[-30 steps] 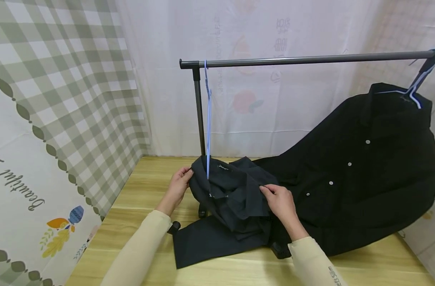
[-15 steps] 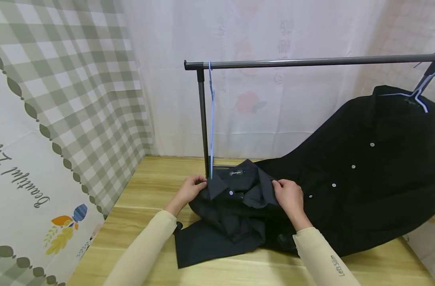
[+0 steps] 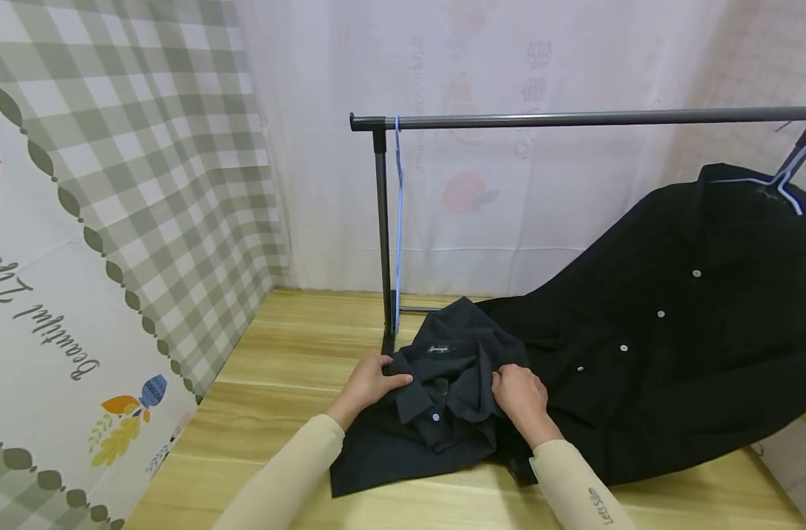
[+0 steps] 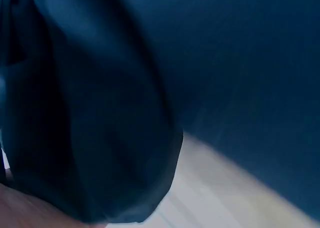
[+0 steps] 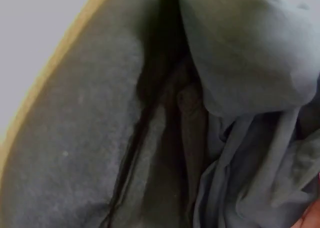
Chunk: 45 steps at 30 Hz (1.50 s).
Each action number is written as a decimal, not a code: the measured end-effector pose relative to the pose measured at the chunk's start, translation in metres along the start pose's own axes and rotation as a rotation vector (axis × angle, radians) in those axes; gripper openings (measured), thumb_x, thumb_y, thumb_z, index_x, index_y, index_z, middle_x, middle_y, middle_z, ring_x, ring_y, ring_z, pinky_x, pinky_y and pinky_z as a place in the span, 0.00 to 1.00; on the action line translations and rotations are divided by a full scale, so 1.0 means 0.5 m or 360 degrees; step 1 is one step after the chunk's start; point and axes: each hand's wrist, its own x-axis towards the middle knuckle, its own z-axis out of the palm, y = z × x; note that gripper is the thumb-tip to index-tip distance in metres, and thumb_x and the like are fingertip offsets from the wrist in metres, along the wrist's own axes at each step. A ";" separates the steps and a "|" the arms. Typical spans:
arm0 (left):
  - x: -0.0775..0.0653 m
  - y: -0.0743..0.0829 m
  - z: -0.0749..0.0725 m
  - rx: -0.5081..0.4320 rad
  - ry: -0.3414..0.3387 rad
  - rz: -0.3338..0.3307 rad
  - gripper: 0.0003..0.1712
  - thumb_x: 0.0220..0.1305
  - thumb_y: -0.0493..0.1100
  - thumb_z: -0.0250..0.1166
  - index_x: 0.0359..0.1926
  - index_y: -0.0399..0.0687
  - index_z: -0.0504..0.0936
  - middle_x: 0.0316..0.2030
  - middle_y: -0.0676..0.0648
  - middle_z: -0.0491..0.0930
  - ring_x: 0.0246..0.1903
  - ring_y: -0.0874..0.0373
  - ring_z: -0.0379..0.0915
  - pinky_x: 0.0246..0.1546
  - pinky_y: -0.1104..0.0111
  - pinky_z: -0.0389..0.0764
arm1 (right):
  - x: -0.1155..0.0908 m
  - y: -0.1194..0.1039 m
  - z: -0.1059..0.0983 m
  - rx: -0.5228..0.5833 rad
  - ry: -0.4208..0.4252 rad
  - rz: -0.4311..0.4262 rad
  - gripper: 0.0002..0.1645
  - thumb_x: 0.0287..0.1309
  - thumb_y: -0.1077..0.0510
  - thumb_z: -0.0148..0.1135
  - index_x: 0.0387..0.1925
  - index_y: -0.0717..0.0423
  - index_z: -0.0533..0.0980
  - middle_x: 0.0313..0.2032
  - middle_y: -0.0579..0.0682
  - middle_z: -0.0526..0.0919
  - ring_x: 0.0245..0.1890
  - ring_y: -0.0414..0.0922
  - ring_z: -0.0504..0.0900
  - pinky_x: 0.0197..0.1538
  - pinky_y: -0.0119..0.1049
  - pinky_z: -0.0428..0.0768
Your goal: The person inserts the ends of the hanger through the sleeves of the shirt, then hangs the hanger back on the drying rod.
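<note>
A dark button-up shirt (image 3: 416, 449) lies bunched on the table, its collar and inside label facing up. My left hand (image 3: 369, 386) pinches the collar's left side between thumb and fingers. On the collar's other side, my right hand (image 3: 523, 397) grips the cloth. In the left wrist view, dark cloth (image 4: 110, 113) fills most of the picture, with part of the hand (image 4: 40, 208) at the lower left. Folds of the shirt (image 5: 250, 53) cover the right wrist view, and a fingertip (image 5: 307, 218) shows at its lower right corner. A blue hanger (image 3: 400, 221) hangs just behind the shirt.
The hanger hooks over the left end of a black rail (image 3: 575, 119). A larger black shirt (image 3: 727, 353) with white buttons hangs from another blue hanger (image 3: 783, 180) at right, its hem reaching the wooden table (image 3: 290, 346). A checked cloth (image 3: 177, 147) covers the left side.
Both hands have drawn the shirt's collar down and toward me, off the hanger's lower end that overlapped it. The collar has turned so its front button shows between the hands.
</note>
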 end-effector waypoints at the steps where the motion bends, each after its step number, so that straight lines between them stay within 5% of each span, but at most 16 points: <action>1: -0.002 -0.003 0.008 0.0029 0.0015 0.0001 0.37 0.59 0.56 0.72 0.59 0.30 0.77 0.55 0.34 0.78 0.55 0.39 0.75 0.55 0.51 0.75 | 0.000 0.000 0.001 -0.0006 -0.0014 0.0006 0.15 0.69 0.56 0.56 0.31 0.58 0.83 0.28 0.60 0.81 0.21 0.53 0.76 0.26 0.49 0.75; 17: 0.003 -0.033 0.041 0.0151 0.0225 0.0161 0.25 0.58 0.49 0.74 0.48 0.32 0.84 0.43 0.36 0.81 0.45 0.41 0.77 0.49 0.51 0.77 | -0.001 0.001 0.010 -0.0040 -0.0064 -0.0012 0.14 0.68 0.56 0.56 0.30 0.58 0.82 0.29 0.60 0.81 0.23 0.55 0.77 0.28 0.50 0.76; 24: 0.004 -0.033 0.036 0.0063 0.0182 0.0170 0.24 0.60 0.48 0.73 0.48 0.32 0.84 0.46 0.35 0.82 0.48 0.39 0.78 0.51 0.50 0.77 | -0.004 -0.006 -0.009 0.0014 -0.0045 -0.0026 0.12 0.67 0.57 0.56 0.36 0.60 0.83 0.33 0.63 0.83 0.26 0.56 0.78 0.31 0.52 0.77; 34: 0.002 -0.028 0.030 0.0052 0.0143 0.0125 0.25 0.59 0.47 0.73 0.49 0.31 0.83 0.48 0.33 0.81 0.51 0.37 0.76 0.53 0.49 0.76 | 0.002 -0.052 -0.071 0.0168 0.0138 -0.0092 0.24 0.68 0.59 0.52 0.61 0.66 0.73 0.55 0.68 0.76 0.52 0.65 0.76 0.55 0.61 0.72; 45: 0.012 -0.029 0.026 0.0041 0.0098 0.0069 0.27 0.58 0.48 0.74 0.52 0.31 0.82 0.50 0.34 0.81 0.53 0.38 0.76 0.54 0.50 0.75 | 0.017 -0.127 -0.112 0.0465 0.0293 -0.0319 0.21 0.72 0.53 0.54 0.57 0.64 0.77 0.49 0.62 0.81 0.48 0.57 0.79 0.53 0.55 0.75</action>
